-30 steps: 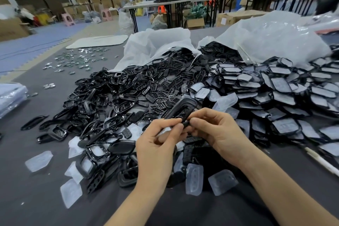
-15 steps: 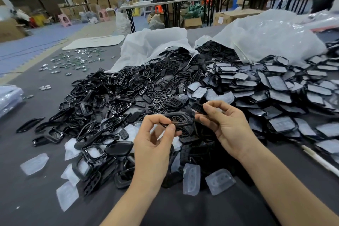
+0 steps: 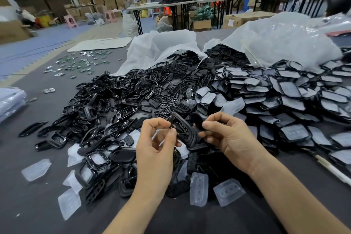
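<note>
Right over the middle of the bench, just above the near edge of the parts heap, we've got both hands up and close together, each clamped on its own bit. Our left hand pinches the top end of a black shell between thumb and forefinger, so the shell hangs tilted, slanting down toward the right. Our right hand has its fingers curled and pinches a small black piece with thumb and forefinger, just beside the shell's upper edge. Can't tell if the lower fingers of that hand actually touch the shell or are only next to it, since it's a bit blurry there.

Under and behind the hands is a big loose pile of black frames, spilling out of a white plastic bag. To the right, stacked shells with clear pads fan out from a second bag. A couple of loose clear pads lie on the bench right in front of us, between our forearms. Far left there's a scatter of little circuit boards, well apart from everything else.
</note>
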Demonstrator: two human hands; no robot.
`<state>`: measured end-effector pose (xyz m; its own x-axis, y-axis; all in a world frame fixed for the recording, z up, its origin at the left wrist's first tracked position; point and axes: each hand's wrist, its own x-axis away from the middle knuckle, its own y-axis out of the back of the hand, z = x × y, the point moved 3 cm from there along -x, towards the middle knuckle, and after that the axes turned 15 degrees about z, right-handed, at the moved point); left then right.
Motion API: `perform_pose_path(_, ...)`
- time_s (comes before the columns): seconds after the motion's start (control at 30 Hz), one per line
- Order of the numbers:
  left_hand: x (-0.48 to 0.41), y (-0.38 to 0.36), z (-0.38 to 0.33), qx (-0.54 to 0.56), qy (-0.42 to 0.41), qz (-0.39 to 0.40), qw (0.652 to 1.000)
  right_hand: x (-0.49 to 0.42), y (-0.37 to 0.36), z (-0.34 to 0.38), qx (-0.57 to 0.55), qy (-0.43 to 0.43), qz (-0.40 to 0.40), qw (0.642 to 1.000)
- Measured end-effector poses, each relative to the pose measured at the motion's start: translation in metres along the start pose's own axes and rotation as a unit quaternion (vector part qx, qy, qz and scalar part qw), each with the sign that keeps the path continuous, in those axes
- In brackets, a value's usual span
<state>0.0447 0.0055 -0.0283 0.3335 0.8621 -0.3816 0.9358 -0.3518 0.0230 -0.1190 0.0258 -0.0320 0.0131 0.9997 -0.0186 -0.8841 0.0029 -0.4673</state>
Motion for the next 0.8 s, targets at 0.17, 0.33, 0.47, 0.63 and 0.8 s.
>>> perform_pose_path(0.17, 0.0008, 0.0004, 0.0003, -0.01, 0.001, 0.011, 1.0, 0.0001, -0.0048, -0.0028, -0.041, -0.01, 0.021, 0.999)
perform_pose_path(0.33, -0.0004, -0.0003, -0.0004, -0.007, 0.002, 0.013, 1.0, 0.0016, -0.0057, -0.0023, -0.041, -0.013, 0.038, 0.998)
perform_pose_path(0.47, -0.0008, -0.0005, -0.001, -0.003, 0.005, 0.013, 1.0, 0.0023, -0.0054, -0.002, -0.049, -0.007, 0.038, 0.998)
perform_pose_path(0.63, -0.0009, -0.0009, -0.0021, 0.003, 0.002, 0.018, 1.0, 0.0036, -0.0077, 0.0, -0.03, -0.017, 0.039, 0.999)
perform_pose_path(0.8, -0.0005, -0.0014, -0.0033, 0.003, -0.003, 0.016, 1.0, 0.0039, -0.0096, 0.0008, -0.022, -0.034, 0.025, 0.999)
